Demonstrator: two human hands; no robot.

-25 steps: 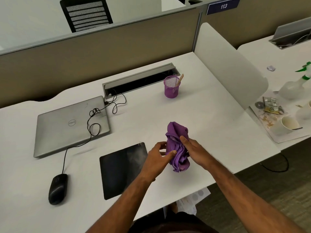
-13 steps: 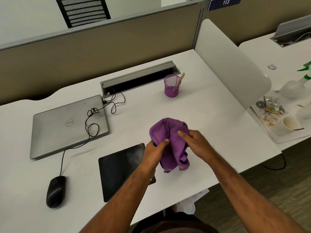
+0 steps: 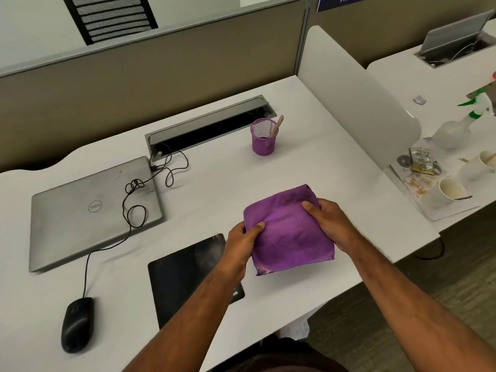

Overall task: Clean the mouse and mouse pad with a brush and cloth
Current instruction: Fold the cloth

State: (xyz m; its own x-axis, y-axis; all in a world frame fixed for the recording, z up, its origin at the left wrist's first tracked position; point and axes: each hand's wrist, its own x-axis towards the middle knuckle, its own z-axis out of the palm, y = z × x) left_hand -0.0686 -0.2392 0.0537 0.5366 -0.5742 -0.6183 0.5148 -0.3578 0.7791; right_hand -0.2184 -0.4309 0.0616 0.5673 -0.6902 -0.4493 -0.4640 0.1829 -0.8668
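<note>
A purple cloth (image 3: 287,232) is spread out flat between both hands above the white desk. My left hand (image 3: 241,242) pinches its left edge and my right hand (image 3: 327,221) grips its right edge. The black mouse pad (image 3: 188,275) lies just left of the cloth, partly hidden by my left forearm. A black wired mouse (image 3: 77,324) sits at the desk's front left. A wooden brush handle (image 3: 277,126) sticks out of a purple mesh cup (image 3: 263,140) at the back.
A closed grey laptop (image 3: 91,210) lies at the left with the mouse cable looped over it. A grey cable tray (image 3: 209,124) runs along the back. Beyond a white divider (image 3: 357,87), the right desk holds a spray bottle (image 3: 456,130) and paper cups (image 3: 445,191).
The cloth was bunched up in both hands a second ago. My hands have drawn apart and opened it into a flat, stretched shape.
</note>
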